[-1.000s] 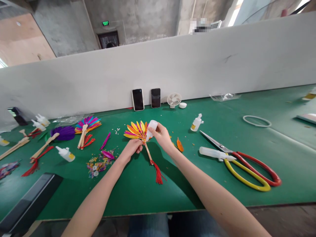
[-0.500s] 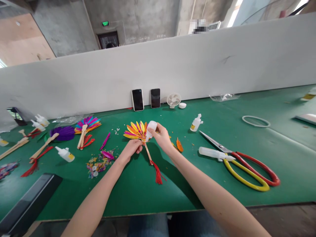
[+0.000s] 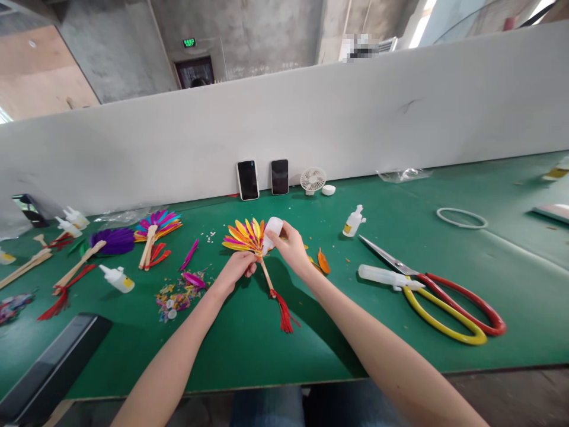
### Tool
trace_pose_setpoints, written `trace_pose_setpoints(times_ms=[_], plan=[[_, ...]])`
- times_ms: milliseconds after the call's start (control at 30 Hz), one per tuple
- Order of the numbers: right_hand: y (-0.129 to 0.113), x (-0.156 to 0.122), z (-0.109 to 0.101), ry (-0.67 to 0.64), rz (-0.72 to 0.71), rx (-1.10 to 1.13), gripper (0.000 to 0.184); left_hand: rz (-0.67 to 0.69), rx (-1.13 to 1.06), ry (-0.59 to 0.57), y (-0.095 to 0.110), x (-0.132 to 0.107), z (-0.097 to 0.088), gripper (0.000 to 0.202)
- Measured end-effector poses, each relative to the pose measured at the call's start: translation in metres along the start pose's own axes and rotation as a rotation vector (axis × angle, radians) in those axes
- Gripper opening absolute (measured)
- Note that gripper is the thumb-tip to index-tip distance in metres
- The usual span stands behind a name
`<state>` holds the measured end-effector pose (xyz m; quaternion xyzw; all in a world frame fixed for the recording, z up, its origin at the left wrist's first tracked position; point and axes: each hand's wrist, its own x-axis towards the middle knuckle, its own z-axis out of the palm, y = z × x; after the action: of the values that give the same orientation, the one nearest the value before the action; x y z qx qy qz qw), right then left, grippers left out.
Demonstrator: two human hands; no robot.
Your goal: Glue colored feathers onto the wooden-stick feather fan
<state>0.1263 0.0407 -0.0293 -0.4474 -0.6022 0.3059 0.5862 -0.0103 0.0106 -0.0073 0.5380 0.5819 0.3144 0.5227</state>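
Note:
A small feather fan [image 3: 243,235] with yellow, orange and pink feathers lies on the green table [image 3: 400,296], its wooden stick ending in a red tassel [image 3: 283,312]. My left hand [image 3: 236,268] pinches the fan at the base of the feathers. My right hand [image 3: 291,246] holds a small white glue bottle [image 3: 272,230], tipped with its nozzle down at the fan's base. A loose orange feather [image 3: 323,261] lies just right of my right wrist.
Large scissors [image 3: 438,293] with red and yellow handles lie right, beside a white tube [image 3: 384,276] and another glue bottle [image 3: 353,221]. Finished fans [image 3: 157,225], sticks, bottles and feather scraps [image 3: 178,293] crowd the left. Two phones [image 3: 248,179] and a mini fan [image 3: 313,179] stand at the white partition.

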Motion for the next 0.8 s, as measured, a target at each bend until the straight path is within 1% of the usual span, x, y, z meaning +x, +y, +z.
trace_pose_setpoints(times_ms=[133,300,467,567,700,800], plan=[[-0.002,0.0,0.001,-0.006,0.046,0.057,0.025,0.008,0.005,-0.005,0.0,0.001,0.0,0.019],[-0.004,0.0,-0.001,-0.009,0.052,0.028,0.024,0.021,0.009,-0.006,-0.001,0.002,-0.001,0.019],[-0.007,0.0,-0.003,0.037,0.038,0.02,0.024,0.029,0.018,0.006,-0.003,0.002,0.0,0.019],[-0.011,-0.002,-0.002,0.009,0.025,0.031,0.024,0.024,0.031,0.012,-0.002,0.002,0.001,0.018],[-0.015,-0.005,0.0,-0.06,0.004,-0.045,0.022,0.011,0.031,0.013,-0.002,0.002,0.001,0.018],[-0.014,-0.004,-0.001,-0.044,-0.001,-0.137,0.022,0.026,0.026,0.015,-0.003,0.004,0.0,0.017]])
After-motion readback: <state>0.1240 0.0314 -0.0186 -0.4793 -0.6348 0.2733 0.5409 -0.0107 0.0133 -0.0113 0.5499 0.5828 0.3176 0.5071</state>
